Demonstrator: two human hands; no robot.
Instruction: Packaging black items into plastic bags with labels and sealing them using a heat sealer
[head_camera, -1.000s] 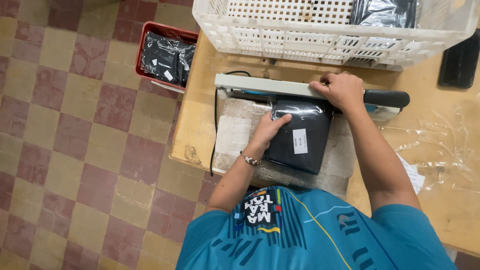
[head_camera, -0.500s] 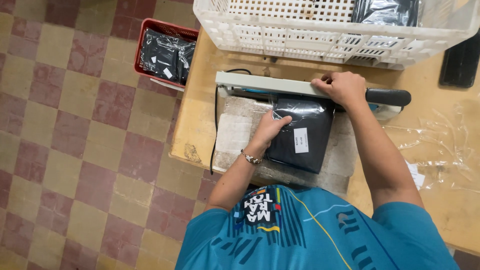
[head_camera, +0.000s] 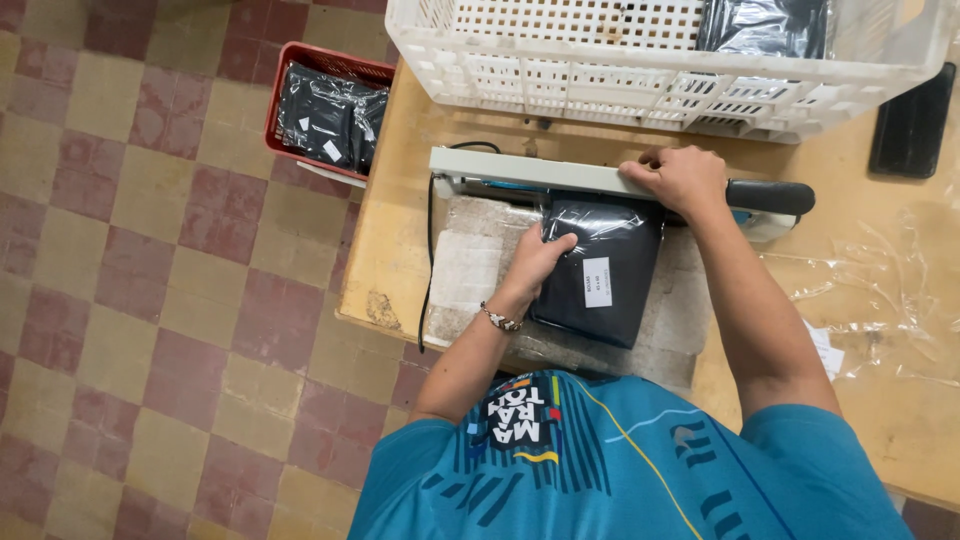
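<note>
A black garment in a clear plastic bag, with a small white label, lies on a pale block, its top edge under the arm of a white heat sealer. My left hand rests flat on the bag's left side and holds it in place. My right hand grips the sealer's arm next to its black handle and presses it down onto the bag.
A white perforated crate holding a bagged dark item stands at the table's far edge. A red bin of bagged black garments sits on the checkered floor to the left. Empty clear bags lie at right, and a black flat object beyond them.
The bag has slid slightly further under the sealer arm, and the arm stays pressed down. Both hands keep their places.
</note>
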